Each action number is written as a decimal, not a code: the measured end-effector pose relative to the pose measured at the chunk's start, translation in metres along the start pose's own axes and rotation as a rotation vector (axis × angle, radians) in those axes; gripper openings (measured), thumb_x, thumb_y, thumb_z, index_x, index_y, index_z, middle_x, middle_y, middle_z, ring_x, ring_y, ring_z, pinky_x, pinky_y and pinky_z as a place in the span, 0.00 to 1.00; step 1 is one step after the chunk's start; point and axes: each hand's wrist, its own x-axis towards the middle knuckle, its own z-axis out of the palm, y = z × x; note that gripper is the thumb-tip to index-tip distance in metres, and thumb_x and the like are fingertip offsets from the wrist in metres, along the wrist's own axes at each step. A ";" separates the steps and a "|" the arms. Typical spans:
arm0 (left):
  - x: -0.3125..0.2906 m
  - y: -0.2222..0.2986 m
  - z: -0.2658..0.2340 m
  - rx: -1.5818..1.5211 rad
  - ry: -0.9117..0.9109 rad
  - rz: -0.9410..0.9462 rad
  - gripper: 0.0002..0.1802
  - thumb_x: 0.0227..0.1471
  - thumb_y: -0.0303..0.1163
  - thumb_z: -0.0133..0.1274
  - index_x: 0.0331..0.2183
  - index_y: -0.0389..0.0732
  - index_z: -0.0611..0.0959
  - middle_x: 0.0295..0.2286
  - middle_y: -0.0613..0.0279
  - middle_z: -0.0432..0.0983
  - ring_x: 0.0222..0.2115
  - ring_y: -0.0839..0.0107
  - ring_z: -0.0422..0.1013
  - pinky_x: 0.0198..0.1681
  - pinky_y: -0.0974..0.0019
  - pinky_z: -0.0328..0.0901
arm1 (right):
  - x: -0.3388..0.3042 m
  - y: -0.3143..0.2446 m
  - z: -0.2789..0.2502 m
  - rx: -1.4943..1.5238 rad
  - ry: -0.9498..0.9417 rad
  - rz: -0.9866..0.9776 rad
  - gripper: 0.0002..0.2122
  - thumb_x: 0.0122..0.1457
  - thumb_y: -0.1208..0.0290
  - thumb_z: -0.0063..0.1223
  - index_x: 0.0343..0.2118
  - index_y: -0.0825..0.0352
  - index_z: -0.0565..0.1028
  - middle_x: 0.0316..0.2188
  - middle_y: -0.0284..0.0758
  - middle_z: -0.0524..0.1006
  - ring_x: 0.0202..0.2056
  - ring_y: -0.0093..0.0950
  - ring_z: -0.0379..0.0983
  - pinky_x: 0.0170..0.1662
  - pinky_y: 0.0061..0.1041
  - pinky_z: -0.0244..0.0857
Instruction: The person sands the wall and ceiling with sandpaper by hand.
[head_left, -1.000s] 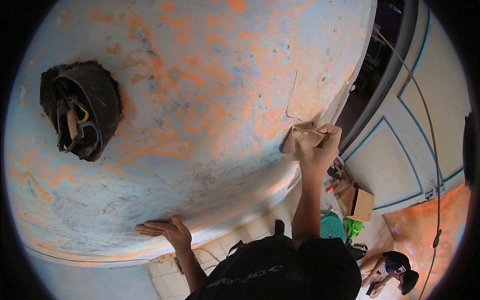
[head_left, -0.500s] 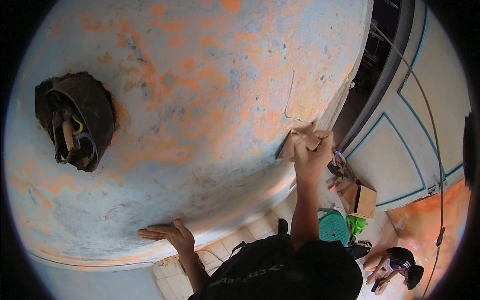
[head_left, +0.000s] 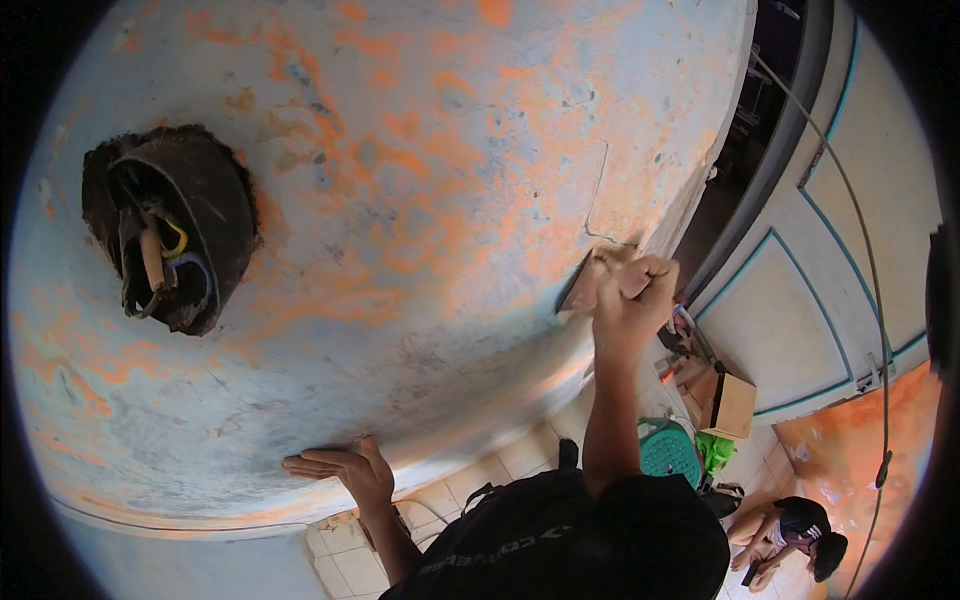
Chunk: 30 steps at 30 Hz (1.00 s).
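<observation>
Surroundings: patchy blue-orange wall [head_left: 430,340], green stool [head_left: 670,458], crouching person [head_left: 800,522] at lower right — door [head_left: 780,310] beyond the wall's edge.
Right hand [head_left: 630,305]: fingers clamped on a brown sheet [head_left: 580,287] against the wall, just below a crack [head_left: 597,190].
Left hand [head_left: 355,472]: flat against the wall, thumb spread.
Dark casing [head_left: 208,190]: wires [head_left: 178,235] inside.
Cardboard box [head_left: 735,408]: near the stool — contents unclear.

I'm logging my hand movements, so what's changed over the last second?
Your right hand, with the brown sheet in its grip, has shifted slightly left along the wall, away from the doorway, judged against the crack. Nothing was taken hold of or let go. Your left hand stays against the wall, and the crouching person is still at lower right.
</observation>
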 end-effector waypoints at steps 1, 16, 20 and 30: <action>-0.001 0.000 0.000 -0.003 -0.005 -0.002 0.47 0.57 0.50 0.33 0.55 0.31 0.25 0.55 0.33 0.12 0.57 0.40 0.13 0.55 0.39 0.17 | -0.011 0.008 -0.003 -0.001 -0.002 0.000 0.14 0.44 0.74 0.63 0.25 0.68 0.65 0.22 0.27 0.63 0.28 0.17 0.59 0.34 0.13 0.57; -0.001 0.000 0.003 -0.059 -0.016 -0.011 0.48 0.56 0.56 0.32 0.55 0.35 0.24 0.54 0.33 0.11 0.56 0.37 0.12 0.54 0.36 0.16 | -0.036 0.024 -0.010 -0.223 -0.093 -0.248 0.18 0.39 0.71 0.67 0.28 0.63 0.66 0.28 0.34 0.66 0.30 0.29 0.63 0.40 0.29 0.52; 0.002 0.004 0.000 -0.022 0.011 -0.014 0.49 0.56 0.55 0.32 0.55 0.32 0.25 0.55 0.34 0.12 0.57 0.43 0.12 0.56 0.41 0.15 | -0.034 0.010 -0.008 -0.437 -0.093 -0.360 0.14 0.44 0.68 0.62 0.30 0.64 0.68 0.30 0.35 0.69 0.32 0.31 0.65 0.42 0.33 0.48; 0.000 0.001 0.002 -0.046 0.010 -0.004 0.49 0.56 0.55 0.33 0.56 0.32 0.25 0.55 0.33 0.12 0.56 0.37 0.14 0.54 0.36 0.18 | -0.063 -0.013 -0.005 -0.329 -0.321 -0.324 0.25 0.52 0.65 0.54 0.47 0.77 0.63 0.51 0.58 0.57 0.51 0.52 0.55 0.51 0.49 0.46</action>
